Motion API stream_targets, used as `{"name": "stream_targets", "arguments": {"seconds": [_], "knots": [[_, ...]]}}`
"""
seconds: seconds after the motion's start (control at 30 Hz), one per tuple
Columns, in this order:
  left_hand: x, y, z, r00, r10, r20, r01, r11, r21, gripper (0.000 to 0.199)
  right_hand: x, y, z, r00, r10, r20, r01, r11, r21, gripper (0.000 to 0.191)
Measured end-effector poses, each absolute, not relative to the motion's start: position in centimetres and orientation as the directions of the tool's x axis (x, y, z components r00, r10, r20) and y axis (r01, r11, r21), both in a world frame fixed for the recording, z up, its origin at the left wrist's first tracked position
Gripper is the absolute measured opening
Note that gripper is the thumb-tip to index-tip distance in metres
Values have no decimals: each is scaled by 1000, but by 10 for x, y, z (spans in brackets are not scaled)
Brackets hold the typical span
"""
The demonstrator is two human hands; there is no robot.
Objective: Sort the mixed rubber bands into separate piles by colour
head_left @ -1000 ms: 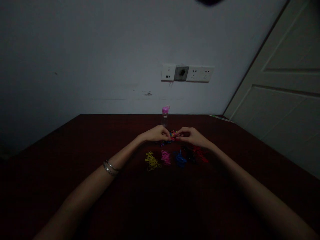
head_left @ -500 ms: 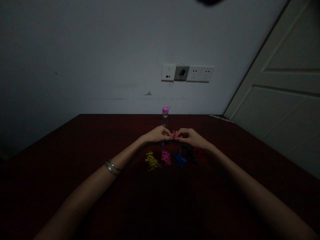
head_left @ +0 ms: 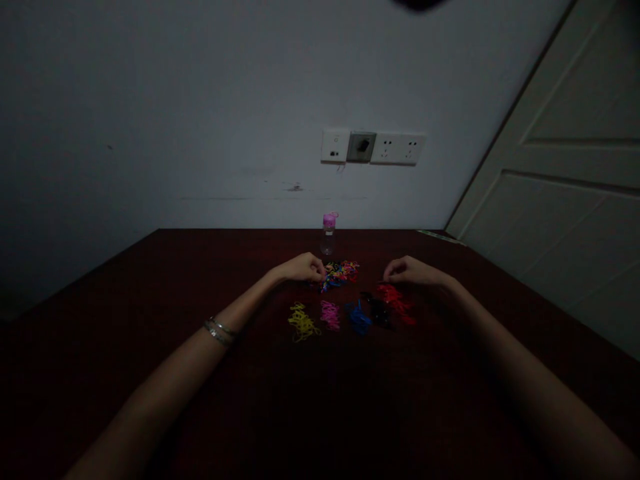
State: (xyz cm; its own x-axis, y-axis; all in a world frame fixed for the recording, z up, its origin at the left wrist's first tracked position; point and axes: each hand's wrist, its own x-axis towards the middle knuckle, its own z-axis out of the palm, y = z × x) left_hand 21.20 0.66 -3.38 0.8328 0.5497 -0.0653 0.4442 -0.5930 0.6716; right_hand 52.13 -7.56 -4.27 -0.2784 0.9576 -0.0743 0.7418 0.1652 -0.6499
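Note:
My left hand (head_left: 303,268) is pinched closed at the left edge of a mixed pile of coloured rubber bands (head_left: 345,269); what lies between its fingertips is too small to tell. To the right, apart from that pile, my right hand (head_left: 413,272) has thumb and finger pressed together just above a red pile of bands (head_left: 397,303). Anything in that pinch is too dark to make out. Nearer me lie separate piles: yellow bands (head_left: 302,323), pink bands (head_left: 330,315), blue bands (head_left: 359,317) and black bands (head_left: 379,311).
A clear bottle with a pink cap (head_left: 329,235) stands behind the mixed pile. The dark red tabletop (head_left: 225,257) meets a wall with a row of sockets (head_left: 373,147). A white panelled door (head_left: 560,167) is at the right.
My right hand has moved right, away from the mixed pile, to above the red bands. My left hand has shifted slightly left, and more of the mixed pile shows.

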Motion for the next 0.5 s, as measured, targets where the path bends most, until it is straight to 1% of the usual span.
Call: {"name": "stream_targets", "arguments": {"seconds": [0.07, 0.27, 0.4, 0.5], "knots": [[211, 5, -32, 841, 536, -76, 447, -610, 655, 20, 521, -76, -44, -285, 954, -96, 744, 157, -649, 21], [206, 11, -33, 844, 524, -116, 471, -619, 628, 22, 509, -74, -46, -240, 970, -28, 718, 158, -678, 20], [201, 15, -33, 864, 487, -131, 456, -644, 614, 29, 501, -72, -47, -246, 969, 27, 754, 209, -622, 20], [200, 14, -32, 885, 449, -127, 427, -670, 607, 34, 490, -72, -49, -248, 964, 96, 784, 258, -565, 21]]}}
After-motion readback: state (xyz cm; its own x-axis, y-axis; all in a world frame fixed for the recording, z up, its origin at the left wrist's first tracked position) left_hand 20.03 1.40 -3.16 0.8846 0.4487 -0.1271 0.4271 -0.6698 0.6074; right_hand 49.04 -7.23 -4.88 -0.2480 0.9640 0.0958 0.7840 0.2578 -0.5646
